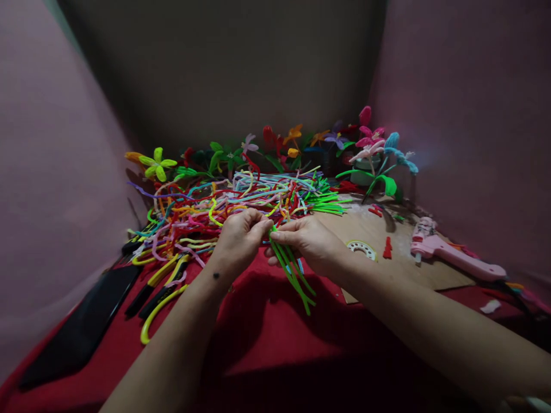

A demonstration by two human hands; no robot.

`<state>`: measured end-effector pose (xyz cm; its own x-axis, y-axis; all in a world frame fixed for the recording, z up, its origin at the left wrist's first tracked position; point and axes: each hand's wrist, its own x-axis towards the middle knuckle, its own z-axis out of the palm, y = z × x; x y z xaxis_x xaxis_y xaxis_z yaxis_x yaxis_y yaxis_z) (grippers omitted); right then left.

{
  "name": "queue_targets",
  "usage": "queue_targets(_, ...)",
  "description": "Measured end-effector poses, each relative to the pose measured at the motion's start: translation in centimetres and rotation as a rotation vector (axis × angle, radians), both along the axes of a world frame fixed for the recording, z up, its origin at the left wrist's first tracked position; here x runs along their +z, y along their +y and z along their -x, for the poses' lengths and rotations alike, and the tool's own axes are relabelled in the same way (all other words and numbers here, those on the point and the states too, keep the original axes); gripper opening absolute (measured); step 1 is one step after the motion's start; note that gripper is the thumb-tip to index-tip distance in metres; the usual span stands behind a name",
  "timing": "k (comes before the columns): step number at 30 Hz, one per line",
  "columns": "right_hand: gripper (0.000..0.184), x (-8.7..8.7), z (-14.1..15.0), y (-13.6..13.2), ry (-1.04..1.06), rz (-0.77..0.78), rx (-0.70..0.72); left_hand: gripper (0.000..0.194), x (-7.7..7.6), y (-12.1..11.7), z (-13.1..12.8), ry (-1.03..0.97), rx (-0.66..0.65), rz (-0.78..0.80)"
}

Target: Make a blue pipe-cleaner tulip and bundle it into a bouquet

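Note:
Several green pipe cleaners (289,269) hang down from between my hands, their loose ends spreading over the red cloth. My right hand (307,240) is closed, thumb and fingers pinching the bunch near its upper end. Right beside it, my left hand (243,232) pinches at the top tip of the same bunch with thumb and forefinger. The exact grip of the left fingertips is small and partly hidden. Just beyond both hands lies a big tangled heap of coloured pipe cleaners (202,215), with more green pipe cleaners (329,202) at its right end.
Pliers with yellow and black handles (161,281) and a black flat object (81,327) lie on the left. To the right, a brown board (413,275) bears a white ring (362,249), a red piece (387,248) and a pink glue gun (456,255). Pipe-cleaner flowers (372,137) line the back.

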<state>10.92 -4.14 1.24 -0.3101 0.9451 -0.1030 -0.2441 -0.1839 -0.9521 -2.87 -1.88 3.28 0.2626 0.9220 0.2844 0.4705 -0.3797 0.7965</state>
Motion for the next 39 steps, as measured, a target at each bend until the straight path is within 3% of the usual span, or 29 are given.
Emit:
queue_targets(4, 0.018, -0.3, 0.2, 0.1, -0.034, -0.042, -0.079, 0.017, -0.2, 0.1, 0.0, -0.006, 0.047, -0.065)
queue_targets(8, 0.018, -0.3, 0.3, 0.1, -0.015, -0.049, -0.093, 0.014, 0.6, -0.1, 0.2, 0.056, 0.067, -0.136)
queue_targets(13, 0.015, 0.2, 0.4, -0.3, 0.005, 0.017, -0.057, 0.014, 1.2, -0.3, 0.5, -0.048, -0.045, 0.156)
queue_targets(18, 0.020, -0.2, 0.4, -0.3, -0.025, -0.116, -0.077, 0.017, 0.7, -0.2, 0.7, -0.177, -0.111, 0.350)
queue_targets(21, 0.022, -0.8, 0.5, -0.2, -0.043, -0.154, -0.103, 0.018, 0.6, -0.2, 0.6, -0.144, -0.102, 0.277)
queue_targets(26, 0.015, -0.9, 0.8, -0.3, 0.074, 0.052, -0.007, 0.019, 0.4, -0.3, 0.2, -0.020, -0.017, 0.109)
queue_targets(31, 0.018, -0.3, 0.7, -0.6, 0.072, 0.092, 0.015, 0.015, 0.3, -0.3, -0.1, -0.040, 0.085, 0.024)
queue_targets(33, 0.018, -0.1, 0.5, -0.7, 0.083, 0.082, 0.018, 0.016, 0.3, -0.1, 0.1, -0.140, 0.016, 0.105)
queue_targets(39, 0.019, -0.2, -0.5, -0.4, 0.093, 0.076, 0.098, 0.024, 0.4, 0.8, 1.3, -0.402, -0.227, 0.540)
